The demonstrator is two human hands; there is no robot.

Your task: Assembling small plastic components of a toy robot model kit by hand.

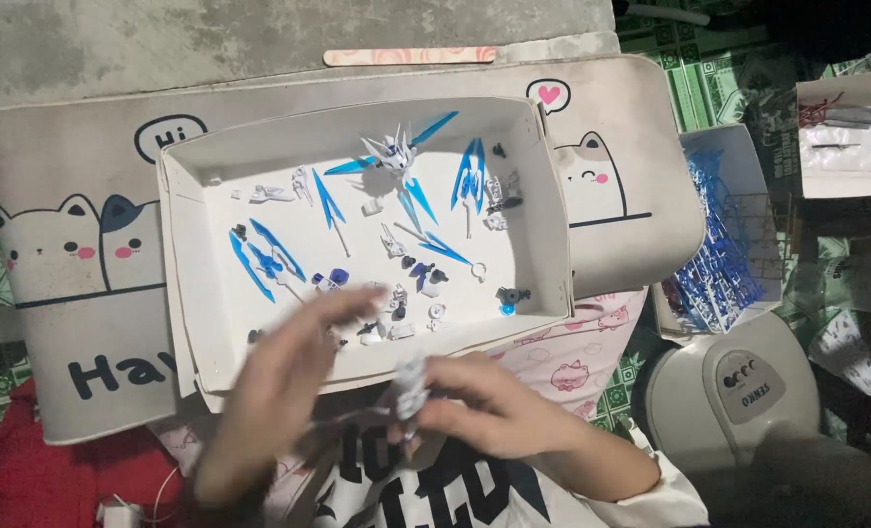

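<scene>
our right hand (489, 406) lies nearest, its grip closed on a small white model piece (411, 386), held over our lap just in front of the white tray (191, 293). our left hand (279, 391) is blurred beside it; we cannot tell its grip. blue parts (259, 259) lie in the tray.
</scene>
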